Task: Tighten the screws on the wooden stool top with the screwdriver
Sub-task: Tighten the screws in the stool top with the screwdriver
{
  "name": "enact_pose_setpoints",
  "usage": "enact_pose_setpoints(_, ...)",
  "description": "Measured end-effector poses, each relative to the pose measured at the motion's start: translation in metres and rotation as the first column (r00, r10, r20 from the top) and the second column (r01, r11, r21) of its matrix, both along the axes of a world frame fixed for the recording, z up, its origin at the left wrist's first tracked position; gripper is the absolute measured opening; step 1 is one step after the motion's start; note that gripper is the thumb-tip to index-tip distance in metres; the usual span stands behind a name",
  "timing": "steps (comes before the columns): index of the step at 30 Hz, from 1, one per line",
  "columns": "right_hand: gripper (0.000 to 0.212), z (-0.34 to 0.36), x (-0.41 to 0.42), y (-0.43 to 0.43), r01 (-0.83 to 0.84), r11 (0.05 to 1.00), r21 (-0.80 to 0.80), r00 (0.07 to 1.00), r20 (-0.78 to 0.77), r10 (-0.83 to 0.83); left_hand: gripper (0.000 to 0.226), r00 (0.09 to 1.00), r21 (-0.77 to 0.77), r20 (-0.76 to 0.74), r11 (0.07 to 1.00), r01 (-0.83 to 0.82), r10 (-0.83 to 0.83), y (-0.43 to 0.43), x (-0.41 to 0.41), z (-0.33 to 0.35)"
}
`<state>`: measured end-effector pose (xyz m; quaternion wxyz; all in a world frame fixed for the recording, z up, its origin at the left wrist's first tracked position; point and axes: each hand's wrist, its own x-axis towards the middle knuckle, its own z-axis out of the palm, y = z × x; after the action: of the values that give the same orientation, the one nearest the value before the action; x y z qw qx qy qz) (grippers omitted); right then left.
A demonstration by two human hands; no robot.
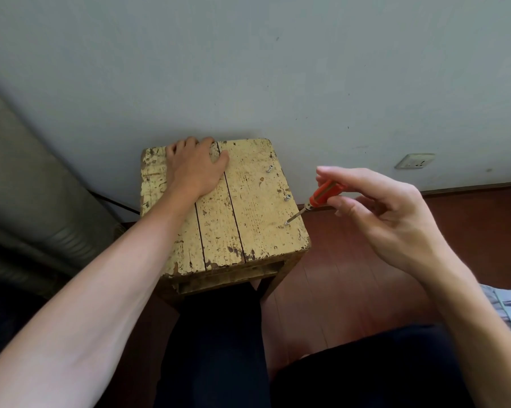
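Head view: the left hand lies palm down on the wooden stool top at its 11 o'clock corner. The thumb is spread across a plank gap and the fingers hook over the far edge, gripping it. Over at 3 o'clock, the right hand pinches the screwdriver by its orange handle, between thumb and fingertips, with the other fingers loosely fanned. The thin shaft slants down toward 8 o'clock, and its tip meets the nearest screw.

Two more screws stand proud along that same 3 o'clock edge: the middle screw and the far screw.

The top is three planks in chipped yellow paint, with bare wood showing through. The stool's far edge is up against the pale wall. A wall socket sits low at 2 o'clock, and a dark cable runs behind the stool at 9 o'clock, beside a grey ribbed duct.

The reddish floor shows at 4 o'clock, under the right hand. The person's dark trousers crowd the stool's near edge at 6 o'clock, and striped cloth peeks in at the far right.
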<state>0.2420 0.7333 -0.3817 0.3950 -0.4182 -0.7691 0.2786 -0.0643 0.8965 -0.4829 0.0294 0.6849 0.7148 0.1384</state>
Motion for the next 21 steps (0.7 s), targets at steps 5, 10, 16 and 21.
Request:
enact_pose_setpoints(5,0.039,-0.004,-0.009,0.001,0.102,0.994,0.023,0.991,-0.094,-0.100,0.068,1.000,0.005,0.006,1.000,0.002,-0.002,0.001,0.000,-0.001)
enact_pose_setpoints(10,0.037,-0.008,-0.016,-0.001,0.208,0.978,0.012,0.969,-0.136,-0.204,0.069,1.000,0.003,0.002,1.000,0.000,0.000,0.002,0.000,-0.002)
enact_pose_setpoints(16,0.046,0.000,-0.006,-0.002,0.111,0.992,0.061,0.992,0.053,-0.115,0.069,1.000,0.004,0.006,1.000,0.002,-0.002,0.003,0.000,-0.003)
enact_pose_setpoints(21,0.048,0.004,0.000,0.001,0.041,0.999,0.029,0.995,0.084,-0.044,0.068,1.000,0.011,0.009,1.000,-0.001,0.001,0.002,-0.001,-0.002)
